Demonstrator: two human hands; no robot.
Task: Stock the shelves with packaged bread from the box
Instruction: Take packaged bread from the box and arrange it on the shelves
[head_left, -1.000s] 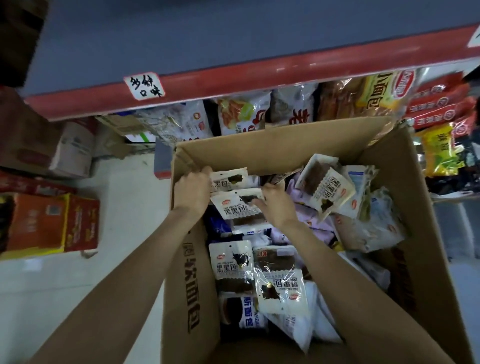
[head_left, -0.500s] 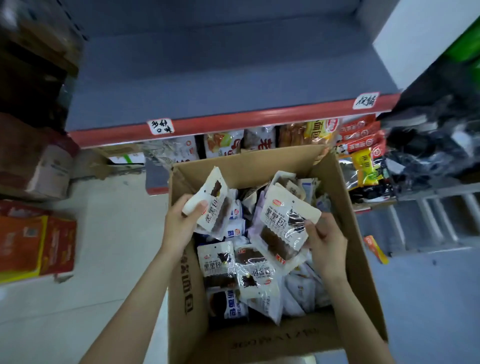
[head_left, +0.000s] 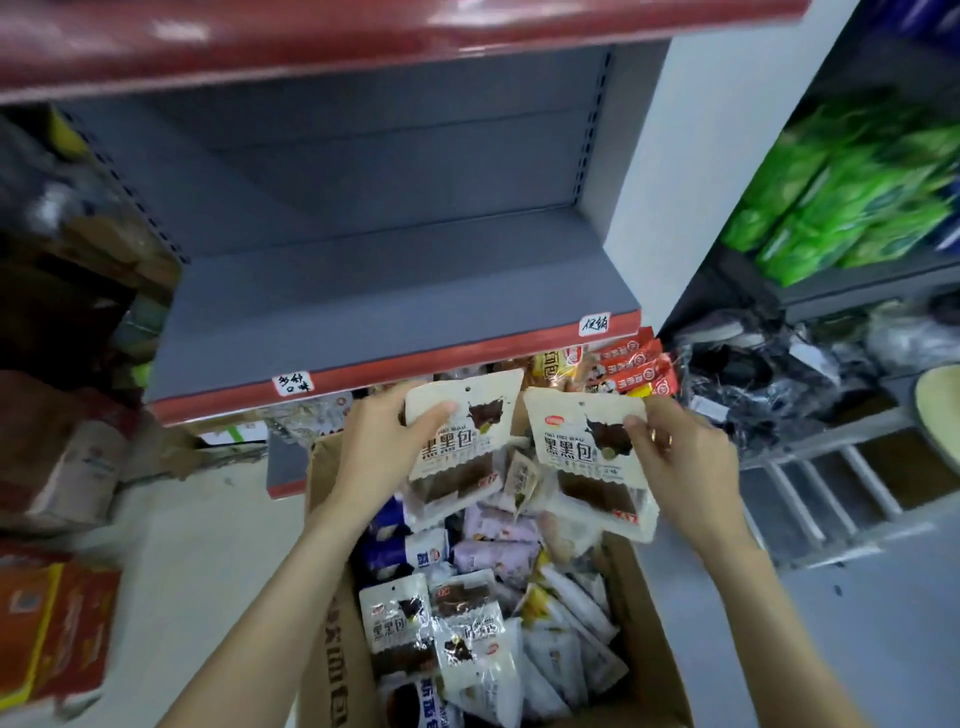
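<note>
Both packets have come up out of the box (head_left: 332, 670) since half a second ago: your left hand (head_left: 374, 447) grips one bread packet (head_left: 457, 431) and your right hand (head_left: 685, 457) pinches the other bread packet (head_left: 587, 447), side by side just below the red front edge of the grey shelf (head_left: 395, 306). That shelf lies bare from edge to back panel, while more packets fill the box beneath your forearms, on the pale floor (head_left: 197, 551).

green packets (head_left: 852, 208), orange cartons (head_left: 47, 623), metal ladder (head_left: 831, 483)
</note>
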